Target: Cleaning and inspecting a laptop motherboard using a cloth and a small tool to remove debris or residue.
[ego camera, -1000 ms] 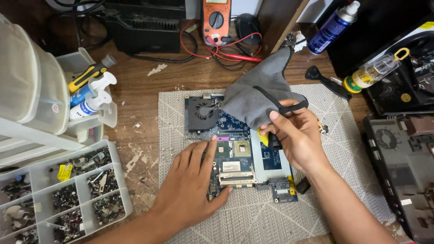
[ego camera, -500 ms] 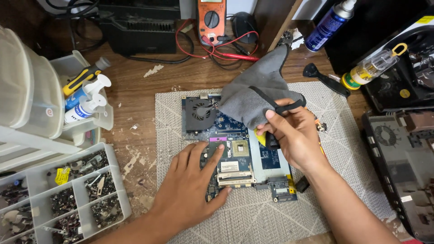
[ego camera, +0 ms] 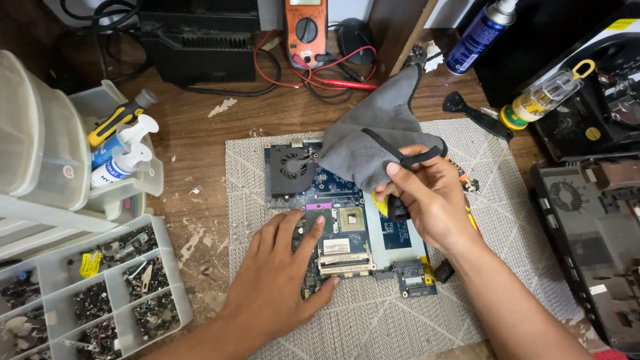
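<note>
A blue laptop circuit board (ego camera: 347, 233) with a black cooling fan (ego camera: 292, 168) lies on a grey woven mat (ego camera: 507, 220). My left hand (ego camera: 283, 280) rests flat on the board's lower left part, fingers spread. My right hand (ego camera: 433, 200) holds a grey cloth (ego camera: 370, 143) with black trim over the board's upper right, together with a small yellow and black thing pinched under the fingers.
A compartment tray of screws (ego camera: 87, 300) and plastic drawers with spray bottles (ego camera: 127, 150) stand at the left. An orange multimeter (ego camera: 307, 30) with red leads sits at the back. A blue spray can (ego camera: 480, 33), a clear bottle (ego camera: 543, 97) and a dark laptop shell (ego camera: 593, 227) are on the right.
The view has shifted slightly. Both hands stay almost in place; my right hand with the cloth has moved a little over the board.
</note>
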